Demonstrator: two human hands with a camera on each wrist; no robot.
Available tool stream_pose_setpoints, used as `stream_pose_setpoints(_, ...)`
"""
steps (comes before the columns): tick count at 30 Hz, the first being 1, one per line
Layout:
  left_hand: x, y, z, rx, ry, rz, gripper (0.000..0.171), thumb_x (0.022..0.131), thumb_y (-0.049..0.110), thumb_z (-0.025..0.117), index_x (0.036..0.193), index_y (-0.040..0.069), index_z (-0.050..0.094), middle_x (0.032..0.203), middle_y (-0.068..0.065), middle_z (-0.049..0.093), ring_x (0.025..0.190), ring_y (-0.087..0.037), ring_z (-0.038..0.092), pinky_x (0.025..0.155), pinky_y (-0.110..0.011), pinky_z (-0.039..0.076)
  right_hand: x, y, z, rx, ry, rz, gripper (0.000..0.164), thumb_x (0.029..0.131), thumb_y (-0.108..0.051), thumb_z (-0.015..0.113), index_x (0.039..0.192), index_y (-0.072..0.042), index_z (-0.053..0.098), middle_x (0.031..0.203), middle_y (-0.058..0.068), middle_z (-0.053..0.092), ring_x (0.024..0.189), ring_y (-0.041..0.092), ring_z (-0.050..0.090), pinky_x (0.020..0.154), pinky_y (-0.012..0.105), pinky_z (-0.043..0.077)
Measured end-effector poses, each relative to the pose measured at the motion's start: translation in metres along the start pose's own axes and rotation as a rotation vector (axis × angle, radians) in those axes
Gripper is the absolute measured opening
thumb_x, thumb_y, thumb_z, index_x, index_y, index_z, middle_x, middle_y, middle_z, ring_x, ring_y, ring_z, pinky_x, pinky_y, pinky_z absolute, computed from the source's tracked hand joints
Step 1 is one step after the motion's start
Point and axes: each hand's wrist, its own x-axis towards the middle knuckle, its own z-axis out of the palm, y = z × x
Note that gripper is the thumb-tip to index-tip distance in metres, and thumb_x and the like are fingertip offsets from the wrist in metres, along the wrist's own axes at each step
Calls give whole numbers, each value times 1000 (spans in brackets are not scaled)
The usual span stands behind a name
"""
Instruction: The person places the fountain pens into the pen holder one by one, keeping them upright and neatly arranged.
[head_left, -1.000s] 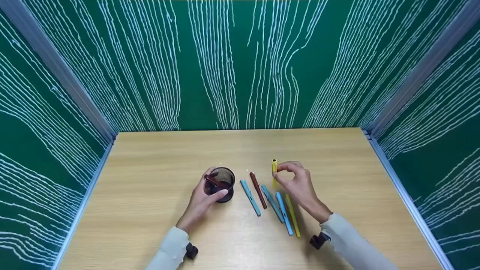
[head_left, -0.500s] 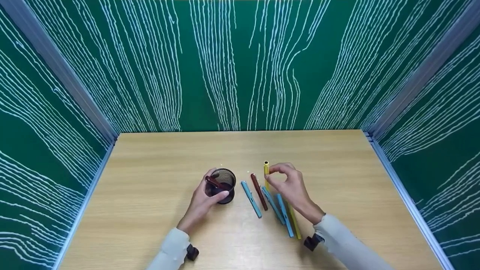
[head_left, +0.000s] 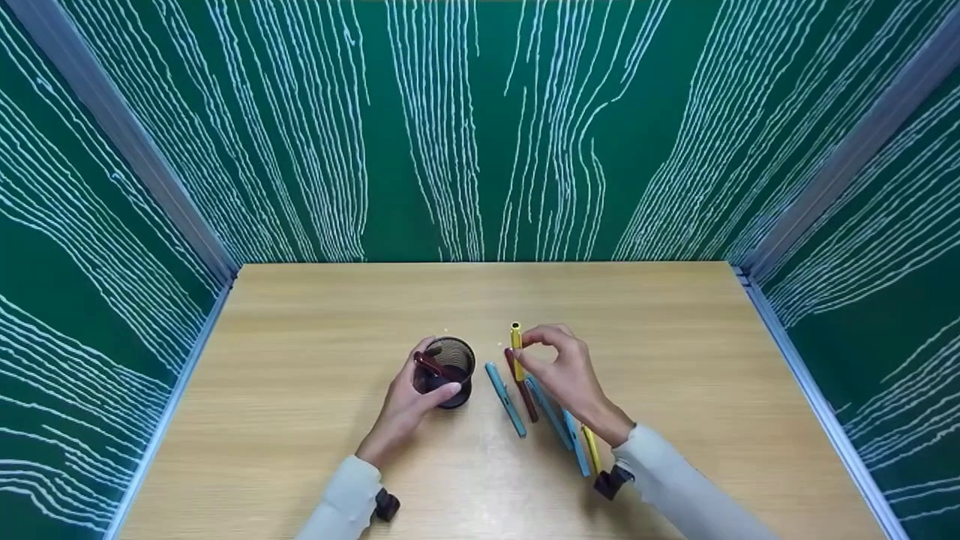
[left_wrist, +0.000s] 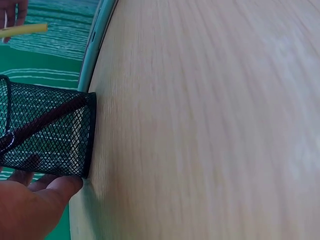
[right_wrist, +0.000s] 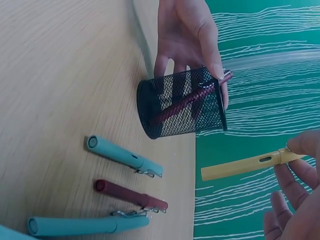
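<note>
My left hand (head_left: 405,405) grips a black mesh pen cup (head_left: 462,391) on the table, thumb near its rim. Inside leans a dark red pen (head_left: 430,364), its capped end sticking out over the rim in the right wrist view. Thumb and fingers of my right hand (head_left: 568,371) pinch a yellow pen (right_wrist: 240,166), held upright above the table to the right of the cup. Below it lie a teal pen (head_left: 505,400), another dark red pen (head_left: 529,403) and two blue-toned pens, one of them light blue (head_left: 578,448), partly covered by the right hand.
A second yellow pen (head_left: 592,448) lies at the right end of the row, partly behind the right wrist. The wooden table (head_left: 315,315) ends at a green back wall (head_left: 420,187) with white wavy lines. Similar side walls stand left and right.
My right hand has moved left with the yellow pen, from beyond the row of pens to above the dark red one. The left hand stays on the cup.
</note>
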Motion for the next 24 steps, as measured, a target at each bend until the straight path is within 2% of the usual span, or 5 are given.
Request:
stream_pose_setpoints(8,0,0,0,18,-3,1,90,92,20,91,168,14,44,159,-14,60,148,-33,55,127,-49,33,8,-8,10,16,-25,-17,14,94,-8,87,105,-17,84,109,-3,76,114,21,63,107,53,48)
stream_pose_setpoints(17,2,1,0,6,-6,12,88,91,20,92,166,21,47,159,-9,60,149,-33,53,128,-52,32,20,-19,26,12,-44,-81,13,95,-10,87,106,-16,83,107,-4,77,111,22,65,105,53,50)
stream_pose_setpoints(24,1,1,0,39,18,18,89,90,22,92,166,16,47,159,-8,61,149,-32,52,128,-54,29,26,-24,38,37,-75,-108,13,95,-10,86,106,-18,83,109,-5,76,114,20,63,105,51,48)
